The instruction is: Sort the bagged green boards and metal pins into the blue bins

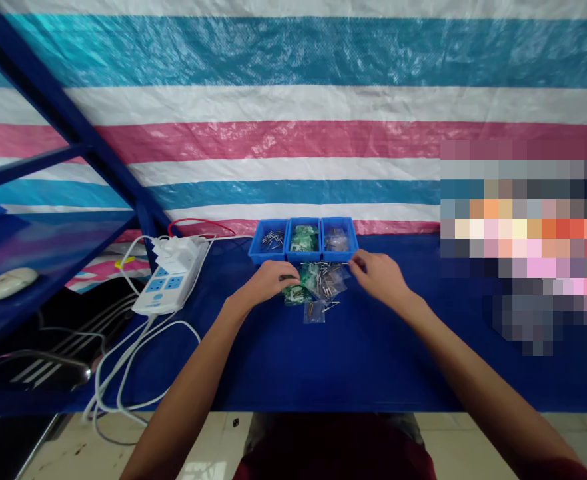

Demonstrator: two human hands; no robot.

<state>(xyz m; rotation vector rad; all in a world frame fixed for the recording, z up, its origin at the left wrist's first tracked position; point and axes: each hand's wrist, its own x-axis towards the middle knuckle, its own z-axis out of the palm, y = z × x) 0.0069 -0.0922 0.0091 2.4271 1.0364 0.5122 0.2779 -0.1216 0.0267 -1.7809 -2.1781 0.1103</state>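
My left hand [272, 280] is closed, thumb and fingers curled together at the left edge of a small pile. It touches a green plastic bag [296, 295] of small parts; what sits between the fingertips is hidden. My right hand [380, 272] is closed in a pinch at the pile's right side, near a thin metal piece [339, 265]. Whatever it holds is too small to make out. Between the hands lie loose metal pins [327, 283] on clear and green bags. A small clear bag [314, 312] with brownish parts lies nearest me.
Behind the pile stand three blue bins: one with metal pins [272, 241], one with green bags [304, 239], one with clear bags [336, 240]. A white power strip [170, 283] and looped cables [123, 380] lie left. Blue frame posts rise there; a blurred-out area covers the right.
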